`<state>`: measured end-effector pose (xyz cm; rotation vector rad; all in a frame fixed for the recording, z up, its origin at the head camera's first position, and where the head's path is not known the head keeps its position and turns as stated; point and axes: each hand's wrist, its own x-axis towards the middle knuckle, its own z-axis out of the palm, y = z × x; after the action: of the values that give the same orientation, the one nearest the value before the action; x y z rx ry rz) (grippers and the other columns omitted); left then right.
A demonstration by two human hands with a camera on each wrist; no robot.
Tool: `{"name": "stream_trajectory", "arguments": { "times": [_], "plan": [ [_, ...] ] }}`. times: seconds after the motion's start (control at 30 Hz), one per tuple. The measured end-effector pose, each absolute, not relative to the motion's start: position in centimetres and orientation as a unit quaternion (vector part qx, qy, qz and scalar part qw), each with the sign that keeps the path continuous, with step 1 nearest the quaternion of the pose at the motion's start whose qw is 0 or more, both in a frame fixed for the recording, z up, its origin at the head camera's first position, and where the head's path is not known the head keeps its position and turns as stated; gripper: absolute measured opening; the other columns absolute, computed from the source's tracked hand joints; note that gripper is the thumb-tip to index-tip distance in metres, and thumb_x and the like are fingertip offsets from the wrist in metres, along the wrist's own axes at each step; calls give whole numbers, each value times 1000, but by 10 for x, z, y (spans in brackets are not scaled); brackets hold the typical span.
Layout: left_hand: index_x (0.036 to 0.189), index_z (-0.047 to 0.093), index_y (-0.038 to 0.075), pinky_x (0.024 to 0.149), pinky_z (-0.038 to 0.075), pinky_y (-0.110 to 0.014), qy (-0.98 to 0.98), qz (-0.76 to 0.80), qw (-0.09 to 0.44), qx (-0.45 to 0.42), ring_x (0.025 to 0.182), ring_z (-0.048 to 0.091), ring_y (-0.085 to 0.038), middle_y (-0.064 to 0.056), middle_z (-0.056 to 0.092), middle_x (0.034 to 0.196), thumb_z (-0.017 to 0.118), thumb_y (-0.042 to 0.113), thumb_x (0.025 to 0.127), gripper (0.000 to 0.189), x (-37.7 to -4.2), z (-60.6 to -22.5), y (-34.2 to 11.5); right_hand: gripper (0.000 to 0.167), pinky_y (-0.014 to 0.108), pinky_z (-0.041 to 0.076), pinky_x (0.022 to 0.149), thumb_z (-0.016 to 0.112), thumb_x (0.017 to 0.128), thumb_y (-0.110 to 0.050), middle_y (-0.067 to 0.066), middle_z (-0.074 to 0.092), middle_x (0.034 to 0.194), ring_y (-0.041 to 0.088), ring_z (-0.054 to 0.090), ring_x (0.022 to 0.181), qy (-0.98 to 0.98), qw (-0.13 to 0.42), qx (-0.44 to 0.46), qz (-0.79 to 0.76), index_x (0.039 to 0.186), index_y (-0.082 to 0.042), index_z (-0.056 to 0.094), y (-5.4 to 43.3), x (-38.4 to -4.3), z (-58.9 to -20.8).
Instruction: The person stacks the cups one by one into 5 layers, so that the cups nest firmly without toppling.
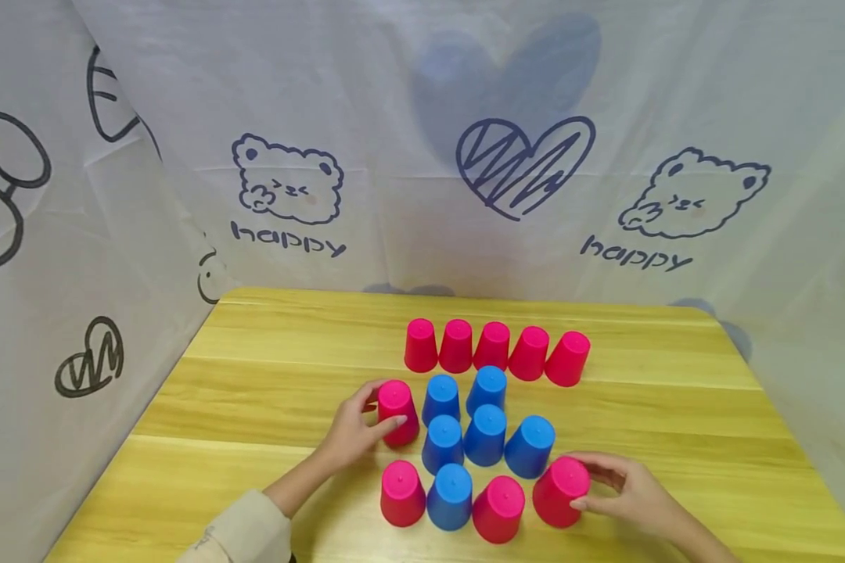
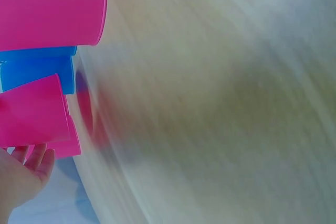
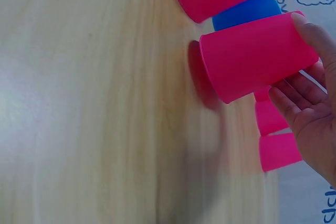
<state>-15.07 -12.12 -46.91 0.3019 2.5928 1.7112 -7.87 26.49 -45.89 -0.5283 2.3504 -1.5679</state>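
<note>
I've got L hand (image 1: 352,432) gripping an inverted pink cup (image 1: 397,399), just left of the blue cups (image 1: 484,439). R hand (image 1: 630,493) holds a 2nd pink cup (image 1: 558,489) btwn thumb & fingers, nr the front row's R end. Remotely I also see 5 pink cups in line (image 1: 494,346) toward the wood-grain table's (image 1: 267,383) far edge.

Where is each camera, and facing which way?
Head: worn there, facing forward and down at cups; left hand, right hand, sleeve show.
Left wrist: worn there, facing tabletop and a pink cup; left hand shows.
Right wrist: worn there, facing tabletop and another pink cup; right hand shows.
Head and right wrist share that cup.
</note>
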Motion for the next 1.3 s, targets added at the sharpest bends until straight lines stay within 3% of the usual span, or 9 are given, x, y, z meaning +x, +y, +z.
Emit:
{"name": "stream_trajectory", "arguments": {
  "times": [0.37, 0.93, 1.3],
  "plan": [
    [123, 54, 6, 93, 49, -45, 853, 507, 3, 126, 108, 58, -25, -7, 64, 114, 74, 17, 78, 50, -157, -464, -130, 43, 9, 49, 81, 68, 76, 8, -26, 60, 110, -9, 58, 98, 800, 39, -221, -556, 113, 21, 51, 282, -88, -459],
    [127, 49, 6, 95, 46, -50, 855, 503, -16, 127, 111, 56, -28, -11, 60, 120, 74, 17, 78, 56, -173, -437, -125, 43, 7, 48, 79, 69, 73, 12, -28, 60, 106, -12, 57, 97, 824, -39, -182, -535, 112, 19, 53, 294, -109, -446],
    [124, 50, 4, 92, 47, -51, 848, 502, -57, 162, 109, 57, -29, -13, 60, 119, 74, 16, 78, 53, -191, -419, -116, 45, 6, 48, 77, 69, 77, 3, -32, 58, 100, -14, 57, 92, 849, -50, -136, -507, 117, 16, 52, 291, -126, -424]
  ]
}}
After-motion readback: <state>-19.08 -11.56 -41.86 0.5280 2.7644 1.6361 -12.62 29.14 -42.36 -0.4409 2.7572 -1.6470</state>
